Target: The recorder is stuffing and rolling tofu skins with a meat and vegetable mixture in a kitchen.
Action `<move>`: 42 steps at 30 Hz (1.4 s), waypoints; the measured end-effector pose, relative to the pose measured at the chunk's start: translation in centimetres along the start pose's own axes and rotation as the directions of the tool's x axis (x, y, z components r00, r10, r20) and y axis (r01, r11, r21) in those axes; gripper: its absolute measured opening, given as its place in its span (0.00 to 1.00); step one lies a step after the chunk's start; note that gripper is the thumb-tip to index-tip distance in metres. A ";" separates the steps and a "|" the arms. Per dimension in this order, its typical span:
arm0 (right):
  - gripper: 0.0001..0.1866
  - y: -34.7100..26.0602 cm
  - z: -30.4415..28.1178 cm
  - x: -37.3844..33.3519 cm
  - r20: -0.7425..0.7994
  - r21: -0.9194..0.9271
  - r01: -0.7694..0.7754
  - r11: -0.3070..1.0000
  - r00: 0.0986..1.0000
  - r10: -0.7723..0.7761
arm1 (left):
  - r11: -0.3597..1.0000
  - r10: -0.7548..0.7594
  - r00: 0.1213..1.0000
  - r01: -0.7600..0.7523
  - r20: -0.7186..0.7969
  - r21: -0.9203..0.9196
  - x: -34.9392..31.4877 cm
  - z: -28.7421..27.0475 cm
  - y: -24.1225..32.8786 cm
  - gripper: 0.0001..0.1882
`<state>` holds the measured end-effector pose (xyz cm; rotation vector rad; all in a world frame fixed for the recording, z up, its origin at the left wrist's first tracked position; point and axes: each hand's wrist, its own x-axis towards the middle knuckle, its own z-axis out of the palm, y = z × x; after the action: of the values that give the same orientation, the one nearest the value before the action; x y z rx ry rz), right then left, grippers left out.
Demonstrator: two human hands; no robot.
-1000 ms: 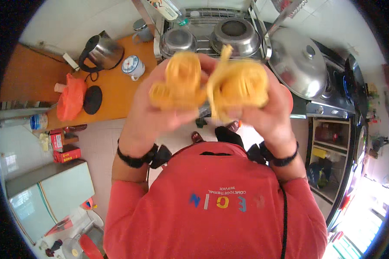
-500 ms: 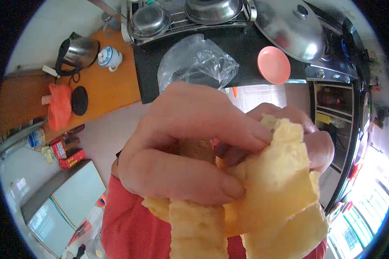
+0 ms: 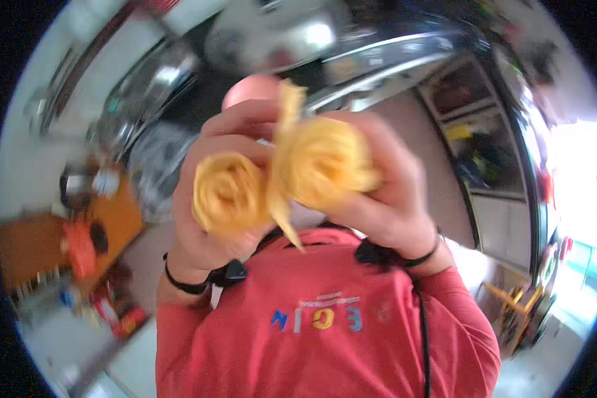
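Observation:
Two rolls of thin, pale-yellow food sheet are held up in front of my chest, their coiled ends showing. My left hand (image 3: 202, 146) is closed around the left yellow roll (image 3: 227, 194). My right hand (image 3: 399, 189) wraps the larger right yellow roll (image 3: 328, 162). Between the rolls a narrow yellow strip (image 3: 286, 126) stands up, its lower tip hanging below them; I cannot tell which roll it belongs to. Motion smears both hands and the food.
Beyond my hands a pink plate (image 3: 251, 89) lies on the dark counter, with a large metal lid (image 3: 278, 36) behind it. A clear plastic bag (image 3: 162, 166) is at left, near the orange-brown table (image 3: 123, 212). Open shelves (image 3: 481, 146) stand at right.
The view has swung, shifting the counter things left. The yellow food has moved farther off and upward, now showing coiled ends rather than broad sheets. My hands are now apart, one on each roll.

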<state>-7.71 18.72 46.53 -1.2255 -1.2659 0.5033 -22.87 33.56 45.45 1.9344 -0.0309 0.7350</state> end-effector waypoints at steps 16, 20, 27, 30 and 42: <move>0.21 4.0 -33.5 -18.6 -0.798 0.038 -0.244 0.969 0.577 0.177 | 0.325 -0.132 0.766 0.633 0.629 -0.702 21.7 42.4 -4.6 0.32; 0.20 5.2 -40.5 -20.0 -0.834 0.089 -0.268 0.959 0.507 0.219 | 0.199 -0.026 0.681 0.721 0.732 -0.664 26.7 49.7 -6.5 0.28; 0.20 8.9 -53.8 -19.6 -0.871 0.108 -0.405 0.908 0.401 0.283 | -0.068 0.011 0.512 0.857 0.859 -0.510 36.5 60.8 -12.0 0.23; 0.20 10.9 -59.6 -21.0 -0.915 -0.066 -0.598 0.799 0.356 0.191 | -0.141 0.053 0.412 0.905 0.910 -0.401 40.2 66.0 -13.1 0.23; 0.29 17.2 -83.4 -26.9 -0.964 -0.090 -0.590 0.803 0.255 0.080 | 0.013 -0.096 0.359 0.933 0.928 -0.360 50.9 90.6 -15.8 0.21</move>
<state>64.44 -32.12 33.22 -1.8124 -0.0045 -0.2889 67.05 -19.13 31.85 0.6670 -0.0582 -0.7070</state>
